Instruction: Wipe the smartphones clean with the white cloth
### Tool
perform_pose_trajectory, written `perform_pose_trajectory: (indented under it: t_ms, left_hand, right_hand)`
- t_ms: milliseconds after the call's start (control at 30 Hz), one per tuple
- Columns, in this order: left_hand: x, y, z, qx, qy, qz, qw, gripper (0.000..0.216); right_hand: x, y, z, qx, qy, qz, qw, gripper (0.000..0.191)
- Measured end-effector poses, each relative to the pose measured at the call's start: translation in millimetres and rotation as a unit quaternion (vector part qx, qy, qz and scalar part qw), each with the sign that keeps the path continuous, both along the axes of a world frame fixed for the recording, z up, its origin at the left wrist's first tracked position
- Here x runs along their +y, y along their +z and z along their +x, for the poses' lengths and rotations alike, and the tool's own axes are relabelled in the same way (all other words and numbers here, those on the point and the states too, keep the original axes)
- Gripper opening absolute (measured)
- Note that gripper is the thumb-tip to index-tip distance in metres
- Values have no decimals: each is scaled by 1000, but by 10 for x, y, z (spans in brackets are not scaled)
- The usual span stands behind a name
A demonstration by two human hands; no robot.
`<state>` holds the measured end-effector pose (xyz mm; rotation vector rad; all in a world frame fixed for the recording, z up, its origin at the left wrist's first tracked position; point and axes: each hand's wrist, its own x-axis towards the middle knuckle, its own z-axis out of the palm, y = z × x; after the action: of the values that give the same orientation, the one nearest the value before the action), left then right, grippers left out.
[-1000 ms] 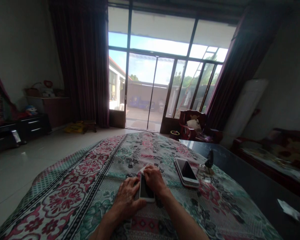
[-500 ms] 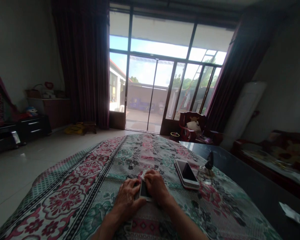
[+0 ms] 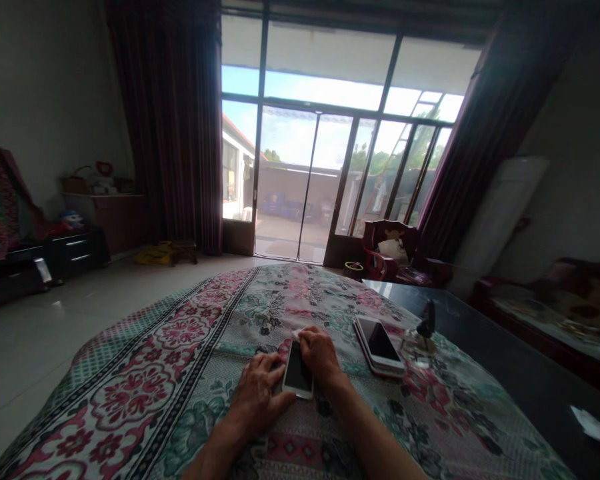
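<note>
A white-framed smartphone with a dark screen lies face up on the patterned cloth. My left hand grips its left side and bottom corner, fingers along the edge and thumb at the lower end. In the closed fingers of my right hand is a crumpled white tissue, of which only a bit shows, at the phone's upper right edge. To the right rests a second white phone, on top of a reddish flat item mostly hidden beneath it.
A small black object on a clear base stands right of the second phone. Beyond it runs a dark glossy tabletop with a white packet. A red wooden chair and glass doors are farther back.
My right hand has shifted from across the phone's upper part to its right edge, uncovering more of the dark screen. My left hand stays at the phone's left side.
</note>
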<state>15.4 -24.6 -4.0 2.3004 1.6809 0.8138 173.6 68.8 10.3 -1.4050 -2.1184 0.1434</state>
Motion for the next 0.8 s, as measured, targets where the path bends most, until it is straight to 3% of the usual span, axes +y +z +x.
perform_pose_trajectory:
  t_ms: [167,300,500,800]
  left_hand:
    - [1,-27,13,-10,9,8,1000,40]
    - [15,-67,18,-10,16,9,1000,52]
    - [21,-43,13,-6,12,-6,1000,49]
    - [-2,4,27,-10,21,-19,1000,49]
  right_hand:
    - [30,-73,200,38,-45,-1,998,27]
    - [48,-126,194,52,-37,0,998,26]
    - [-22,-122,177,50,-30,-3,998,26]
    - [-531,-33,339,-2,1,-4,1000,24]
